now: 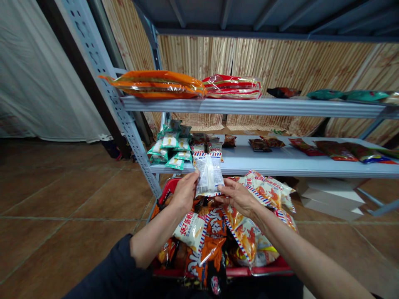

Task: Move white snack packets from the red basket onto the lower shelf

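Left hand (pixel 184 193), right hand (pixel 239 197) on packet (pixel 209 176)

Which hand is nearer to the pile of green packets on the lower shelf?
Left. The left hand is just below and right of the green packets, gripping the white packet; the right hand is farther right.

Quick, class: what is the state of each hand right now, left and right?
Left hand: shut on the left edge of a white snack packet.
Right hand: open, fingertips at that packet's lower right corner.
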The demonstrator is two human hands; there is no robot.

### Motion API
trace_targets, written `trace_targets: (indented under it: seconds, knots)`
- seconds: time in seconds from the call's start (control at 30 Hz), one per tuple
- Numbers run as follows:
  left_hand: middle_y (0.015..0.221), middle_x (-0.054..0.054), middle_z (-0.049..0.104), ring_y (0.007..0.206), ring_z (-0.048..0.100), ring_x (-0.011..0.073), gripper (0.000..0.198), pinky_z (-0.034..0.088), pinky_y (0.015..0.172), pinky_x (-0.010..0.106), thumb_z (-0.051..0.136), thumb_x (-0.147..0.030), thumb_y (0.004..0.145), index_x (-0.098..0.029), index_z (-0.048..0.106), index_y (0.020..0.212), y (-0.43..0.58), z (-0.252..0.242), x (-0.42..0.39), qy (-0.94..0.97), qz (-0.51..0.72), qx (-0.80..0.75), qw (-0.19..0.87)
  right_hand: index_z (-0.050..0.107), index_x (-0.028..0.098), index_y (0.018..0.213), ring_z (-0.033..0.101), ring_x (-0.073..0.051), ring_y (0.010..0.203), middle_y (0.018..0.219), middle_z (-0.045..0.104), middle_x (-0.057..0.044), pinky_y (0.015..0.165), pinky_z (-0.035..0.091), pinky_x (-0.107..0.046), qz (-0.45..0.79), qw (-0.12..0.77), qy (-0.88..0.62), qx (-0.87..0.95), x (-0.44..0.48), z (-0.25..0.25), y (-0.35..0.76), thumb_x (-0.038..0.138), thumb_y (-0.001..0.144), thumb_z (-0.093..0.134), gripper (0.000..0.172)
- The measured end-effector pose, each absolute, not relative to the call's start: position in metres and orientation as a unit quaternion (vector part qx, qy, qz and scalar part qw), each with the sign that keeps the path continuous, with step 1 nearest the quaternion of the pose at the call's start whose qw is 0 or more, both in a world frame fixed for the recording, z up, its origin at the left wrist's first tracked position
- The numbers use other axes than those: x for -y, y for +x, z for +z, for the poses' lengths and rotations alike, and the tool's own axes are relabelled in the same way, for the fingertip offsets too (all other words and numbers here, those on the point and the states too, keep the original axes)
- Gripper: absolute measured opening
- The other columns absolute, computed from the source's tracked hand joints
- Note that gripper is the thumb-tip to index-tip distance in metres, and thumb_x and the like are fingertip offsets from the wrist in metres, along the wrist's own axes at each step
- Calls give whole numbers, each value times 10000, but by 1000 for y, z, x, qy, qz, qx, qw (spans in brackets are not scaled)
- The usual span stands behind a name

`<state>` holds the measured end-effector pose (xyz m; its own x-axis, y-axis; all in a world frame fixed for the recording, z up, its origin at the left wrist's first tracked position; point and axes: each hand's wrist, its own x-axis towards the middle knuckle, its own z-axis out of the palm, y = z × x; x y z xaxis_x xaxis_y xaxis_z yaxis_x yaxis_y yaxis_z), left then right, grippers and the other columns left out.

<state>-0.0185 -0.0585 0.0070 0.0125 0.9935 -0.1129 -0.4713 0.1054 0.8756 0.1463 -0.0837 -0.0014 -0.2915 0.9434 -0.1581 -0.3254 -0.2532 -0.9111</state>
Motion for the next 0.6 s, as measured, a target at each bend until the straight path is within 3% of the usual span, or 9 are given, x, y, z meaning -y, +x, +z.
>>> trace_targets:
  seconds: [0.27,0.6]
  knots:
    - [750,23,645,611,570,97,278,434,565,204,670,-358,652,-149,617,828,-23,3,62,380,527,-425,631,621,231,1010,585,-94,748,947,652,-16,622,514,-182,690,470,-385,393,80,-8,151,257,668,691,350]
    - [845,64,663,728,617,136,244,477,703,283,665,-290,670,-156,605,866,-26,1,59,365,530,-433,631,619,222,996,579,-80,714,912,656,-10,632,507,-186,678,501,-398,363,73,-15,150,235,646,709,362]
